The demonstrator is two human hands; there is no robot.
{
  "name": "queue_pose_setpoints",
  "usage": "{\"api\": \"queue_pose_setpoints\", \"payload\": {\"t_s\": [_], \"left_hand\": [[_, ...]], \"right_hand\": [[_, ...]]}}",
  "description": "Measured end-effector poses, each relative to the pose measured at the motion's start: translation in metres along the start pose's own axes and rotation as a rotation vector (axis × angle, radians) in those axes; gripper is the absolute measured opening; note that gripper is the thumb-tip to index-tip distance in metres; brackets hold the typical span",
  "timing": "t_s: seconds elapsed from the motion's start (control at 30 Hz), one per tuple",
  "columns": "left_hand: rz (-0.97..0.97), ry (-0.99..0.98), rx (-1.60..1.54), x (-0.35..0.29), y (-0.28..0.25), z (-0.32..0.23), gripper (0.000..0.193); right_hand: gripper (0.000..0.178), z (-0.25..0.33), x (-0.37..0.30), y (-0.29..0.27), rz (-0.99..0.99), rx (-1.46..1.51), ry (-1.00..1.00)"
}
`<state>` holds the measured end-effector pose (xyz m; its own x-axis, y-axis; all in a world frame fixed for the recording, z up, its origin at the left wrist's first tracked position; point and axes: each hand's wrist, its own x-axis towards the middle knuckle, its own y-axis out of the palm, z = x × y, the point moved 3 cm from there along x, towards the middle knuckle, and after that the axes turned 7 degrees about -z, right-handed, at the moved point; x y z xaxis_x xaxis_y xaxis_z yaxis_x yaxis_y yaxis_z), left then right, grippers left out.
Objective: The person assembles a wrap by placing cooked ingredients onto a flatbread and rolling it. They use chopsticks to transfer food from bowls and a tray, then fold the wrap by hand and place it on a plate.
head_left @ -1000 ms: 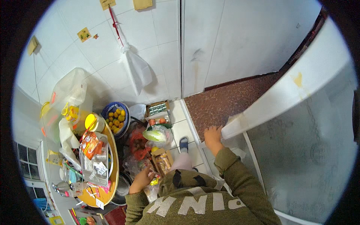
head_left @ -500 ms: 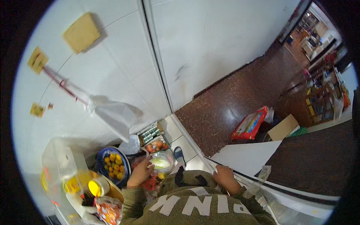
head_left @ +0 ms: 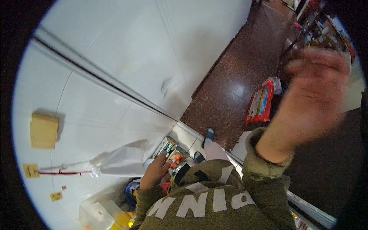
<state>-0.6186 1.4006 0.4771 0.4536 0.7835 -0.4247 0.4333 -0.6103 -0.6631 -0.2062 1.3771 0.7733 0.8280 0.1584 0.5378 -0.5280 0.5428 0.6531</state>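
Observation:
My left hand (head_left: 154, 171) hangs low beside my body with its fingers apart and nothing visible in them. Just beyond its fingertips are a carton of small dark green and silver items (head_left: 165, 148) and several round orange-red items (head_left: 177, 159). Up at the right, my right hand (head_left: 318, 90) is lifted high and close to the camera, smeared by motion, so its fingers cannot be made out. Behind its wrist lies a red package (head_left: 261, 103) on the brown floor.
A white wall (head_left: 126, 57) fills the left, with a white bag (head_left: 124, 159) hanging on it. My slippered foot (head_left: 209, 135) is on the brown floor (head_left: 230, 84) past the sill. A translucent container (head_left: 101, 214) stands lower left. Cluttered shelves (head_left: 320, 28) line the far right.
My right hand has risen from beside my body to the upper right. My view has turned right, and one foot has stepped over the sill onto the brown floor. My left hand stays low.

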Motion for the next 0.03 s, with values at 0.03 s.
{"api": "queue_pose_setpoints", "payload": {"t_s": [0.03], "left_hand": [[0.032,-0.004,0.028,0.0125,-0.0053,-0.0209,0.056]], "right_hand": [[0.051,-0.0062,0.0068,-0.0072,-0.022,-0.014,-0.011]]}}
